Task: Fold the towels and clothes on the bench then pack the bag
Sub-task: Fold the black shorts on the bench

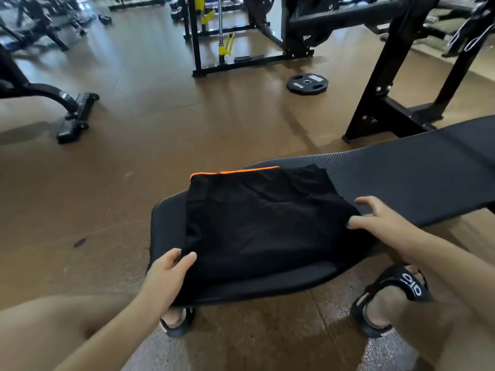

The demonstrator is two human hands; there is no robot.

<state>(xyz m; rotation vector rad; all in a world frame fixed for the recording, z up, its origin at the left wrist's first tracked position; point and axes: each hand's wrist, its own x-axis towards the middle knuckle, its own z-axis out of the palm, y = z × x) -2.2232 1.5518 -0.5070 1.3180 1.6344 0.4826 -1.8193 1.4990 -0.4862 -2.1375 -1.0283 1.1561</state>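
Note:
A black garment with an orange trim (257, 218) lies flat on the near end of the black padded bench (401, 183); its orange edge is at the far side. My left hand (168, 274) pinches the garment's near left corner between thumb and fingers. At the garment's right corner is my right hand (380, 220), pinching the cloth with thumb and forefinger while the other fingers spread above the bench. No towels and no bag are in view.
The bench runs off to the right toward a black rack upright (385, 84). A 10 kg weight plate (307, 83) lies on the brown floor beyond. Another machine's base (75, 113) stands at left. My sandalled feet (388, 298) are beneath the bench edge.

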